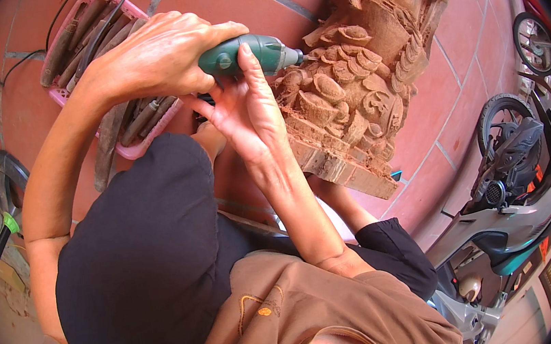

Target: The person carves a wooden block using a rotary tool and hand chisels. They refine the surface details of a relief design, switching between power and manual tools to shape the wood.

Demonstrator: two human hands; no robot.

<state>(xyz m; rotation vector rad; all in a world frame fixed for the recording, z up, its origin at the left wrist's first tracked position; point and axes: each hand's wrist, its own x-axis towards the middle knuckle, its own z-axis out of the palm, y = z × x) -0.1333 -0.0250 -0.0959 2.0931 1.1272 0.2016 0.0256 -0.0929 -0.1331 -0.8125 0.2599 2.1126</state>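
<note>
Gripping a green rotary tool (234, 56) from above, the left hand (161, 55) has its fingers curled round the far side of the body, with the thumb and forefinger side hardest to separate at this angle. The right hand (244, 110) lies palm up beneath it, its thumb pressed along the tool near the grey nose and its other fingers partly hidden, so how tightly they close cannot be told. The tool's tip points at a brown wooden carving (361, 82), which stands to the right on the red tiled floor (424, 147); whether the bit touches the wood is unclear. Rounded, layered forms and flat discs cover the carving, with loose shavings along its base. Left of it, partly behind the left hand and forearm, sits a pink plastic basket (132, 150). Long brown wooden handles (61, 52) lie packed side by side in its upper part, with a dark cord running over them; more rods fill the lower end, near the person's knee. One longer wooden piece (105, 155) slants out past the rim.
</note>
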